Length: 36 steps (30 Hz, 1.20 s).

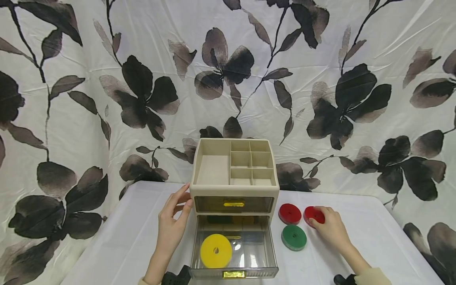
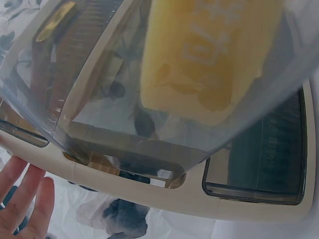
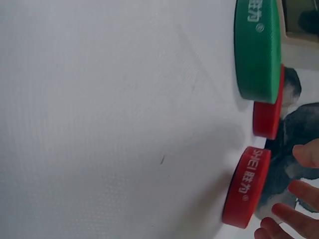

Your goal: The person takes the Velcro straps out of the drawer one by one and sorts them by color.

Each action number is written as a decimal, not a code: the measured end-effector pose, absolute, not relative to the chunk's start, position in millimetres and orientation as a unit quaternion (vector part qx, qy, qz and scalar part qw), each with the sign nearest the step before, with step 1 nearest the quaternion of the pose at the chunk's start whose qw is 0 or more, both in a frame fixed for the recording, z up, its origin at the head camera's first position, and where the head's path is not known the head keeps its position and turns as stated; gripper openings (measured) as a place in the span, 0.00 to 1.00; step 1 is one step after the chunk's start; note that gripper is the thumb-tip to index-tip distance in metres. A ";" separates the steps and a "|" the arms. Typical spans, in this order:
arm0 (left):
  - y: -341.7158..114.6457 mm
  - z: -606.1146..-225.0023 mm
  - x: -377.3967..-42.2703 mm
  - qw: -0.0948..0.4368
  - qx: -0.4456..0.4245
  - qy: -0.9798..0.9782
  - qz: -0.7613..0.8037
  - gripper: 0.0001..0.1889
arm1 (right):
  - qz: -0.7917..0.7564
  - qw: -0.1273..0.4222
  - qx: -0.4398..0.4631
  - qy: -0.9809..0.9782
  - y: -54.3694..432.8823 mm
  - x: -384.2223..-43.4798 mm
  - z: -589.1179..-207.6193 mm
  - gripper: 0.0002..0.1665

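My left hand (image 1: 172, 219) is at the left side of a cream desktop drawer box (image 1: 235, 190), its fingers extended against the side. In the left wrist view its fingers (image 2: 37, 204) look straight and spread beside the cream frame. The clear lower drawer (image 1: 253, 253) is pulled out, with a yellow round disc (image 1: 215, 251) with a small centre hole lying in it. My right hand (image 1: 333, 229) is over a red disc (image 1: 313, 215) on the table. The right wrist view shows its fingers (image 3: 299, 219) spread above that disc, apparently not gripping it.
Another red disc (image 1: 289, 213) and a green disc (image 1: 293, 237) lie between the box and my right hand. The upper drawer (image 1: 234, 204) is closed. Open compartments (image 1: 241, 159) top the box. A white-covered table (image 1: 142, 209) meets a floral cloth (image 1: 285, 99) behind.
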<state>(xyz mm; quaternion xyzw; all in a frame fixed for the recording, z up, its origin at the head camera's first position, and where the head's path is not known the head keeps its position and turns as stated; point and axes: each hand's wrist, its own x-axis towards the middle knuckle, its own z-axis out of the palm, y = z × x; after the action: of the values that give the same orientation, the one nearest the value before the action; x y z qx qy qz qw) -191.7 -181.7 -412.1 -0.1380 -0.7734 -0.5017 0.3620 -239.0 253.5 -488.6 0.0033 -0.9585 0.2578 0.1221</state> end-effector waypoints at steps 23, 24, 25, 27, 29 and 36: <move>-183.6 -415.5 -189.7 0.359 -0.131 -0.778 -0.499 0.27 | 0.252 0.209 0.093 -0.940 205.1 -184.4 -444.1 0.23; -183.4 -415.5 -189.2 0.359 -0.130 -0.778 -0.498 0.27 | 0.253 0.212 0.096 -0.939 203.0 -181.1 -442.2 0.23; -183.1 -415.5 -188.7 0.360 -0.130 -0.778 -0.498 0.27 | 0.253 0.216 0.099 -0.938 200.8 -177.8 -440.3 0.24; -182.7 -415.3 -187.6 0.361 -0.131 -0.778 -0.497 0.27 | 0.254 0.225 0.105 -0.935 196.2 -170.4 -435.7 0.25; -182.2 -415.3 -186.2 0.363 -0.131 -0.778 -0.495 0.27 | 0.254 0.237 0.116 -0.931 191.4 -163.0 -431.3 0.25; -180.5 -415.2 -181.1 0.362 -0.128 -0.776 -0.500 0.27 | 0.240 0.280 0.160 -0.915 176.0 -141.7 -414.6 0.28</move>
<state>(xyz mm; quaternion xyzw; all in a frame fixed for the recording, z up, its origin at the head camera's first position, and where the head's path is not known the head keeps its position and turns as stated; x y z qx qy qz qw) -181.1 -180.5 -415.2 -0.1280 -0.7763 -0.4999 0.3619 -141.7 176.0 -414.6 0.1605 -0.9155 0.2400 0.2802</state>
